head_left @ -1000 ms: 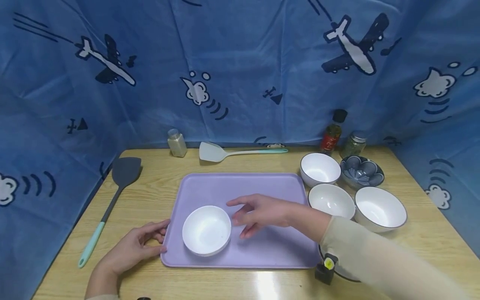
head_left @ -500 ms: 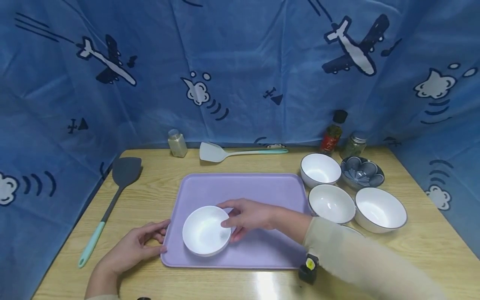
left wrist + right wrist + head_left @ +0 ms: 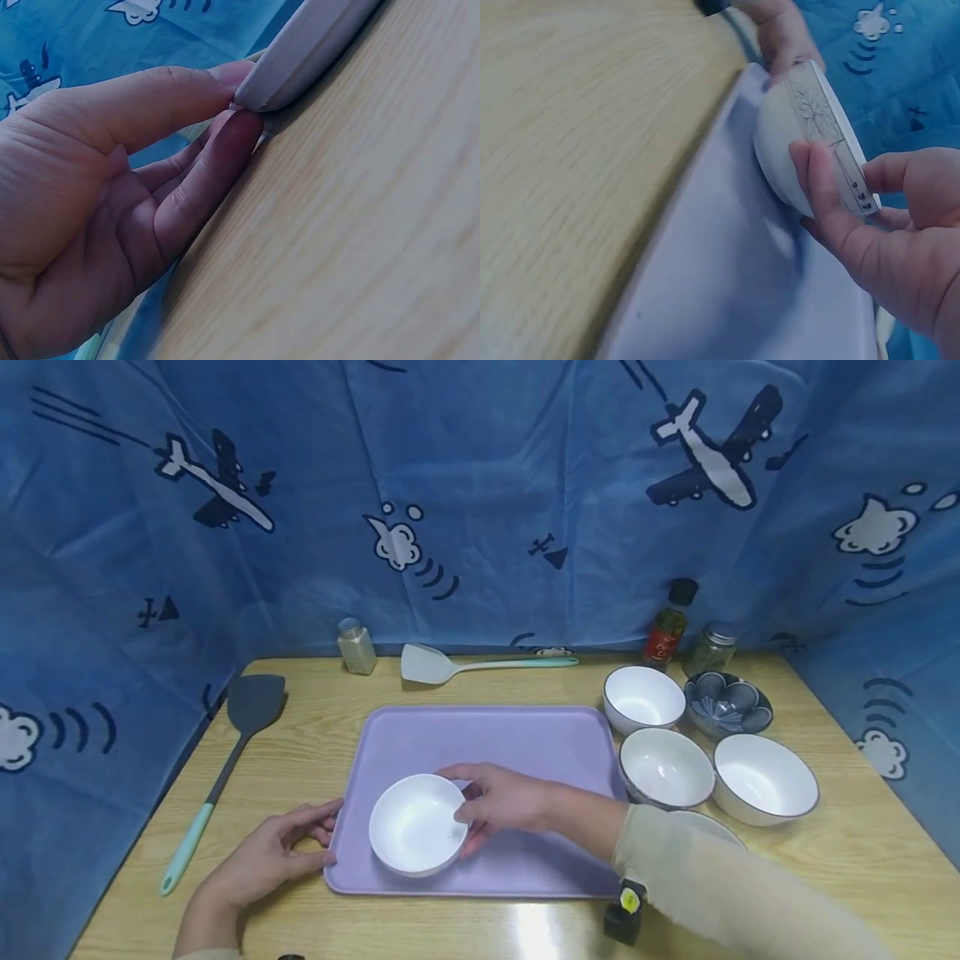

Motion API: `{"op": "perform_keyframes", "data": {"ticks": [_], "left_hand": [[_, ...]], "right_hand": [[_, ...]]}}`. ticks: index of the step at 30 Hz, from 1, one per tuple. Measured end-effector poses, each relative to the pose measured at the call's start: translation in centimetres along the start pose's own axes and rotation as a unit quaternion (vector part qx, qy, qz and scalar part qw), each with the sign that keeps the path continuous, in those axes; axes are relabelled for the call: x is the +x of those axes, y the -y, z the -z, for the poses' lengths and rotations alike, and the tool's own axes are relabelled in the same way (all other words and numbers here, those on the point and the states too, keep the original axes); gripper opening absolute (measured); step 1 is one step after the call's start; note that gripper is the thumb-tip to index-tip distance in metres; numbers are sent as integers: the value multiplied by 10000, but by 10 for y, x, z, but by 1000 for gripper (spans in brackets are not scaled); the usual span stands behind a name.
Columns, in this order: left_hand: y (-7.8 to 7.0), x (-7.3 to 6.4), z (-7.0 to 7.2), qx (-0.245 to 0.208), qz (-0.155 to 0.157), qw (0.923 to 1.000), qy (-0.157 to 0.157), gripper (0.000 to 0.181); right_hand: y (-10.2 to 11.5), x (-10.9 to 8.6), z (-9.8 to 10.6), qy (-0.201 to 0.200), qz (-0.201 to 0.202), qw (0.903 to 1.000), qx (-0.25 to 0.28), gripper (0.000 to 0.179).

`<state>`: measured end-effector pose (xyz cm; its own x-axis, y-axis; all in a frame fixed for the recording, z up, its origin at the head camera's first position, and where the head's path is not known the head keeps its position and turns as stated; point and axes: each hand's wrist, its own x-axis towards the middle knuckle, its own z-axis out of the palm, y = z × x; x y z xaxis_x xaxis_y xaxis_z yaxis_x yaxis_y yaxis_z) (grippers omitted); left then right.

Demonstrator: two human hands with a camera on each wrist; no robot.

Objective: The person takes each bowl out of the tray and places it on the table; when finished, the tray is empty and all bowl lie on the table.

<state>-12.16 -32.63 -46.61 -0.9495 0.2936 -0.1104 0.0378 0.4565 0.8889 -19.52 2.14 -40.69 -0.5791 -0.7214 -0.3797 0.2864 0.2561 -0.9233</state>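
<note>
A white bowl (image 3: 416,827) is on the left part of the lilac tray (image 3: 487,735). My right hand (image 3: 506,797) grips the bowl at its right rim, thumb over the edge and fingers on the outside wall. In the right wrist view the outer wall of the bowl (image 3: 787,142) carries a grey plant pattern below the rim. My left hand (image 3: 266,852) is at the tray's left edge. Seen from the left wrist, the thumb and a finger pinch the edge of the tray (image 3: 311,56), close over the wooden table (image 3: 360,217).
Several bowls stand right of the tray, among them a dark patterned bowl (image 3: 727,703) and a white one (image 3: 765,779). Behind are a sauce bottle (image 3: 664,631), a jar (image 3: 708,650), a shaker (image 3: 356,647) and a pale spatula (image 3: 431,666). A grey turner (image 3: 251,706) lies left.
My right hand has come left from beside the bowl and taken hold of its right rim. The left hand keeps its place at the tray edge.
</note>
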Motion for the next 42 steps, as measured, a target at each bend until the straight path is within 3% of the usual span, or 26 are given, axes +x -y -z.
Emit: {"op": "perform_keyframes", "data": {"ticks": [5, 12, 21, 28, 36, 42], "left_hand": [[-2, 0, 0, 70, 22, 10000, -53, 71], [-3, 0, 2, 28, 186, 9998, -18, 73], [-1, 0, 4, -66, 270, 9996, -8, 73], [-1, 1, 2, -40, 241, 9997, 5, 72], [-1, 1, -1, -15, 61, 10000, 45, 70], [-2, -2, -2, -87, 94, 9999, 6, 70]], "right_hand": [[14, -15, 12, 157, -9, 9999, 62, 62], [29, -46, 43, 273, 98, 9991, -313, 62], [35, -87, 76, -18, 116, 9975, -697, 62], [27, -123, 95, -293, 406, 9950, -867, 64], [13, -178, 118, -653, 338, 9915, -1074, 63], [-2, -214, 137, -833, 539, 9864, -1312, 58]]}}
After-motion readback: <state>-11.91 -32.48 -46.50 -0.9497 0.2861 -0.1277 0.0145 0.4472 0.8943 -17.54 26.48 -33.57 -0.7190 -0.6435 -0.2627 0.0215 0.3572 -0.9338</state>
